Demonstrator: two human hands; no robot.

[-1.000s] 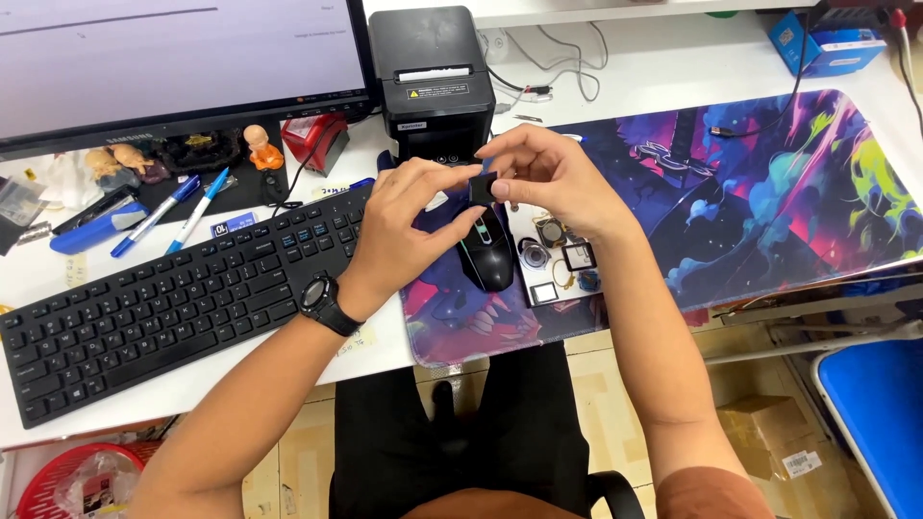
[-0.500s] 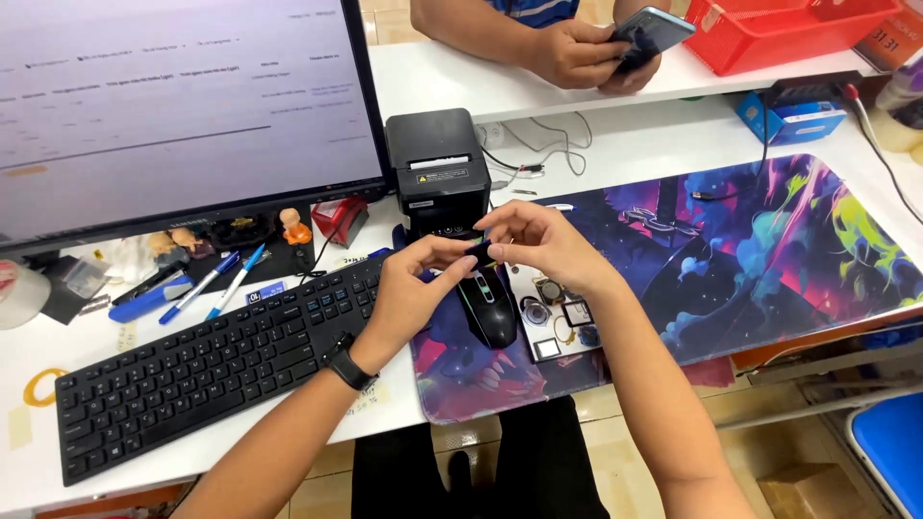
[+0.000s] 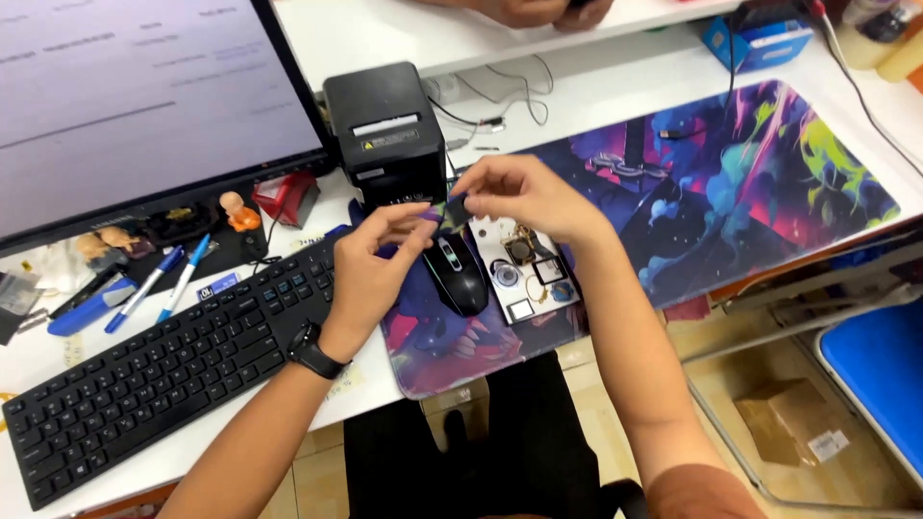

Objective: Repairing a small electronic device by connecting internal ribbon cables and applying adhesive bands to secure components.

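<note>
My left hand (image 3: 370, 267) and my right hand (image 3: 524, 197) meet above the desk, both pinching a small dark flat piece (image 3: 452, 211) between their fingertips. A black watch sits on my left wrist (image 3: 310, 351). Directly below the hands lies a black computer mouse (image 3: 458, 274) on a colourful desk mat (image 3: 731, 192). To the right of the mouse rests a white tray (image 3: 527, 271) with several small square and round parts.
A black keyboard (image 3: 163, 370) lies at the left, a monitor (image 3: 135, 106) behind it. A black receipt printer (image 3: 386, 135) stands behind my hands. Pens (image 3: 159, 284) and small figurines sit under the monitor. Another person's hand (image 3: 538, 10) shows at the top. A blue chair (image 3: 880, 375) is right.
The view has shifted and drawn closer to the desk. My hands stay together on the small dark piece above the mouse, fingers slightly rearranged.
</note>
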